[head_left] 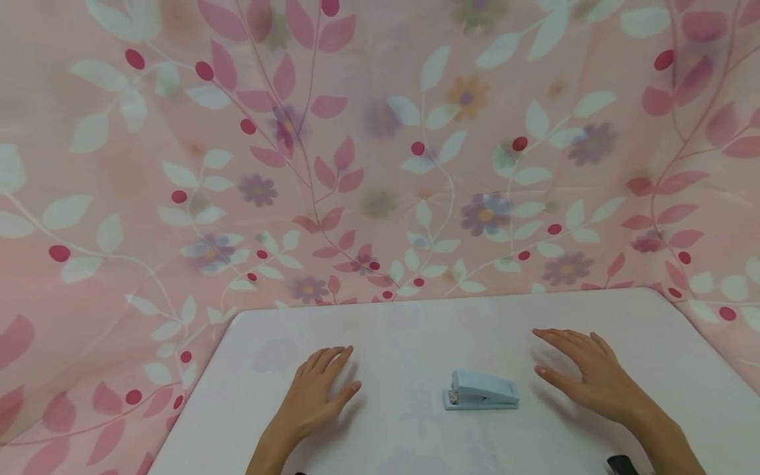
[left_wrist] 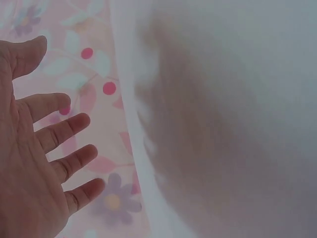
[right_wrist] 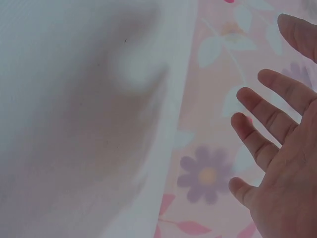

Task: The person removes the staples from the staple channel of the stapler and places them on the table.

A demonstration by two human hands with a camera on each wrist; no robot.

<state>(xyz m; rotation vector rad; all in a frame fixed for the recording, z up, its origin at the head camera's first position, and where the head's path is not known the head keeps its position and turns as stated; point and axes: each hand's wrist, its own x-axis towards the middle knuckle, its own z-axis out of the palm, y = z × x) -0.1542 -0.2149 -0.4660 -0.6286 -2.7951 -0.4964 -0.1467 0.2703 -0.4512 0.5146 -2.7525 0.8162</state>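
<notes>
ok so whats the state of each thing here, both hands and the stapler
left hand: open, fingers straight, palm down over the table, holding nothing
right hand: open, fingers spread, palm down above the table, holding nothing
stapler: closed, lying flat on the table between the hands, touched by neither
floral cloth: hanging as a backdrop behind the table
</notes>
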